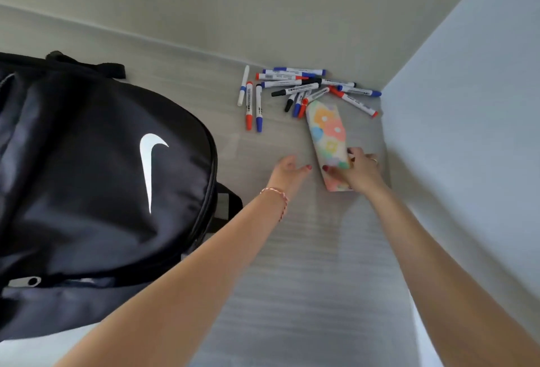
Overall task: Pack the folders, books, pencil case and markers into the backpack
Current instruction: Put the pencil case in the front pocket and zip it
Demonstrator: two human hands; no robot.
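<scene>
A person leans over a pale grey wood-grain bench (pixel 292 249) set into the corner of a room, both bare arms stretched forward. The right hand (pixel 361 169) is wrapped around the near end of a soft pastel pencil case printed with flowers (pixel 328 138), thumb on one long side and fingers (pixel 353 152) curled over the other, so it is gripping the case, which lies flat on the bench. The left hand (pixel 287 168), with a red-and-white string bracelet (pixel 277 195) at the wrist, rests just beside the case without touching it, fingers loosely spread and empty. Just beyond the far end of the case, a loose heap of white whiteboard markers with red, blue and black caps (pixel 304 89) lies scattered toward the corner. To the left, a large black fabric backpack with a white swoosh logo (pixel 111 179) lies on the bench; its zips look closed from here, and nothing inside can be seen. No folders or books are visible. The step in hand seems to be picking up the pencil case; next, the case needs lifting and carrying left, and the backpack needs an opening.
</scene>
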